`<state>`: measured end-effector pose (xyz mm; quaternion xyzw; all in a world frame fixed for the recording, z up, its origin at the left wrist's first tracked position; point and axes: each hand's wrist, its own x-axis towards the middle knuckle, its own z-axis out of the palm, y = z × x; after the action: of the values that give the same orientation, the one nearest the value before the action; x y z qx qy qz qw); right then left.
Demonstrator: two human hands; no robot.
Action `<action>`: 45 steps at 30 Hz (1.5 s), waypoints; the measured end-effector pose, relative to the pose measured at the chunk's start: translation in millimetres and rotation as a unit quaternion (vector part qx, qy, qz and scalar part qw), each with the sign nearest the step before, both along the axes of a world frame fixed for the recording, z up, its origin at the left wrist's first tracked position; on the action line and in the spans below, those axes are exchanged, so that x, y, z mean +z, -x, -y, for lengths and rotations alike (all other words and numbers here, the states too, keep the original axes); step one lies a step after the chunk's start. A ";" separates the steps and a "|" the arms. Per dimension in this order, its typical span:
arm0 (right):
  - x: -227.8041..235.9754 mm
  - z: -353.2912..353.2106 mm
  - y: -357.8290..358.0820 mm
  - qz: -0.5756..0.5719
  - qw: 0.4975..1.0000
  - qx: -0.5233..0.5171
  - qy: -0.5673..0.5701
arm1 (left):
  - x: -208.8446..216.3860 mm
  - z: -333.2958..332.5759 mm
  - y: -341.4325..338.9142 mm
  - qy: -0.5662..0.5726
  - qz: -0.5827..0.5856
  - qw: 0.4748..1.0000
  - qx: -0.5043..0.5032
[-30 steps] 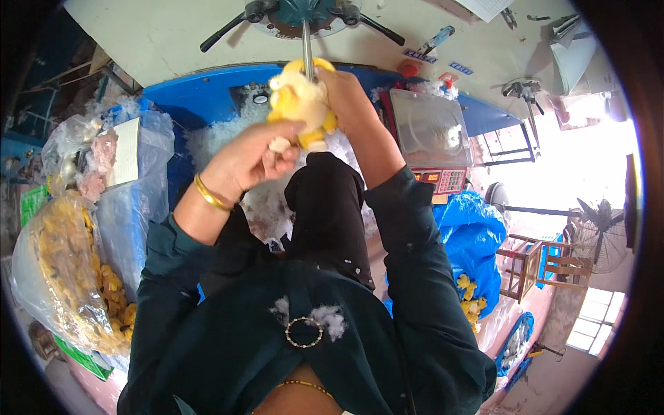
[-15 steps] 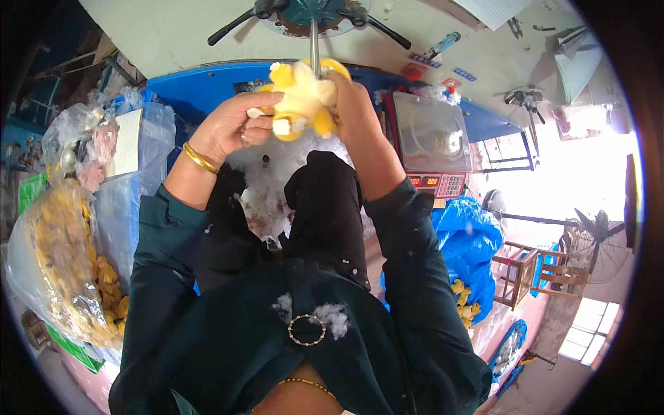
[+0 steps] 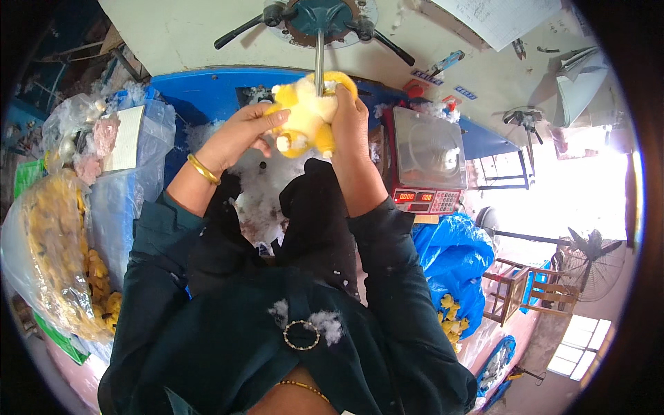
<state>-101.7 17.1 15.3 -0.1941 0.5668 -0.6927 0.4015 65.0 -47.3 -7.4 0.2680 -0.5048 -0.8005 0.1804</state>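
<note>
A small yellow and cream plush toy (image 3: 309, 119) hangs on a thin metal tube (image 3: 319, 61), which enters it at the top. The tube comes out of a dark green machine fitting (image 3: 319, 21). My right hand (image 3: 350, 121) is closed round the toy's right side, close to the tube. From the left, my left hand (image 3: 238, 135) pinches one of the toy's limbs, with the thumb on top; its lower fingers are loosely curled below. White-tipped feet point down toward me. The tube's end is hidden inside the toy.
Two black-handled levers flank the fitting. On the right stands a red digital scale (image 3: 427, 155), with a blue bag (image 3: 453, 252) of yellow plush pieces below it. At left is a clear bag (image 3: 52, 242) of yellow plush pieces. White stuffing (image 3: 263, 190) lies below my hands.
The lower fingers of my left hand have loosened from the toy, while its thumb stays on a limb. The toy has tilted slightly on the tube. My right hand keeps its grip.
</note>
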 end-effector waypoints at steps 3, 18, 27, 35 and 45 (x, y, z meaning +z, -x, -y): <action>-1.2 -1.2 7.3 0.006 0.999 0.043 -0.007 | 11.3 -13.6 5.0 -0.012 -0.002 1.000 -0.006; -29.3 49.4 56.5 -0.078 0.912 0.399 0.045 | 36.4 -23.9 25.1 -0.371 -0.097 0.923 -0.024; -37.3 59.3 57.2 0.018 0.930 0.364 0.049 | 31.5 -4.7 40.4 -0.332 -0.134 0.933 -0.044; -23.0 35.2 41.9 0.185 0.918 0.344 0.061 | 45.9 -12.1 36.6 -0.319 -0.035 0.946 -0.032; -25.4 8.0 33.9 0.057 0.948 0.298 0.093 | 46.2 -27.9 27.7 -0.315 -0.031 0.948 -0.044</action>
<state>-135.6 9.1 -10.1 -0.3508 0.3930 -0.6009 0.6012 37.3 -19.4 38.9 0.2638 -0.2322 -0.9338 0.0673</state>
